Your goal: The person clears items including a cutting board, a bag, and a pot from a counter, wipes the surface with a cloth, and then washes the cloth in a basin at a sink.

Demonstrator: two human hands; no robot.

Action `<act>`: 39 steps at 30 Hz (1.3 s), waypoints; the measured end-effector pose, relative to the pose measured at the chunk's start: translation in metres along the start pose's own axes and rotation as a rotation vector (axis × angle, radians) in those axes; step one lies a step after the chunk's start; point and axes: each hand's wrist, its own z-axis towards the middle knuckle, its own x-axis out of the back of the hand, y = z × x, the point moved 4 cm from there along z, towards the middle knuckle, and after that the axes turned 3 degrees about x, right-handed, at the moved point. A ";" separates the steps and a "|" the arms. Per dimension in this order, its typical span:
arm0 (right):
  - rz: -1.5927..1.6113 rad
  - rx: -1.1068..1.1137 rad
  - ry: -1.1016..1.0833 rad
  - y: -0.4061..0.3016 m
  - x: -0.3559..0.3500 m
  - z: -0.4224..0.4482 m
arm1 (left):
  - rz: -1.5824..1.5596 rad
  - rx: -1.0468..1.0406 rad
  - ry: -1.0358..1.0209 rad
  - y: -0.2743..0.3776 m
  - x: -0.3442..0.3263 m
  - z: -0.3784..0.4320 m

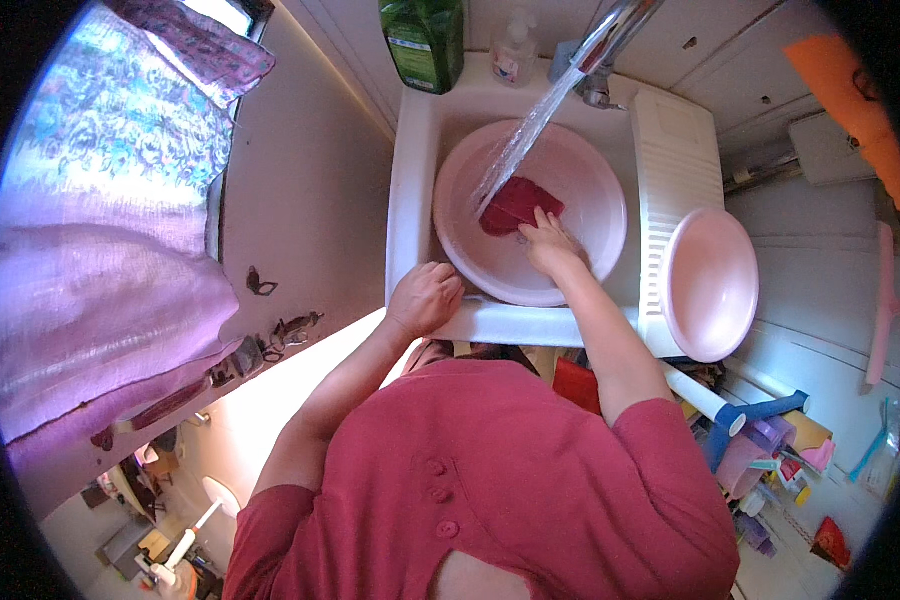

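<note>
My right hand [550,241] reaches into a round pink basin [606,259] in a white sink, its fingertips on the lower right edge of a folded red cloth [508,204]. Whether the fingers grip the cloth cannot be told. A stream of water [531,129] pours from the chrome faucet [616,30] onto the cloth's left part. With curled fingers, my left hand [436,296] rests on the front left rim of the sink [514,322], beside the basin; nothing shows in it.
A second pink basin [709,285] leans on the ribbed washboard [679,172] at the right. Behind the sink stand a green jug [424,45] and a clear pump bottle [511,56]. A wall with a curtained window [120,225] lies at the left. Toiletries [765,450] crowd the lower right.
</note>
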 end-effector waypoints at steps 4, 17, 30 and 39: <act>-0.008 0.000 -0.035 0.012 -0.013 0.041 | -0.011 -0.031 0.076 -0.002 -0.003 -0.002; 1.654 0.008 0.324 0.033 0.082 0.081 | -0.019 0.036 -0.010 -0.003 -0.002 0.001; 0.739 -0.696 0.212 0.173 -0.077 0.069 | -0.032 -0.031 0.127 0.004 0.007 0.007; 1.666 -0.120 0.193 0.015 0.048 0.087 | -0.032 0.032 0.036 -0.005 -0.002 -0.003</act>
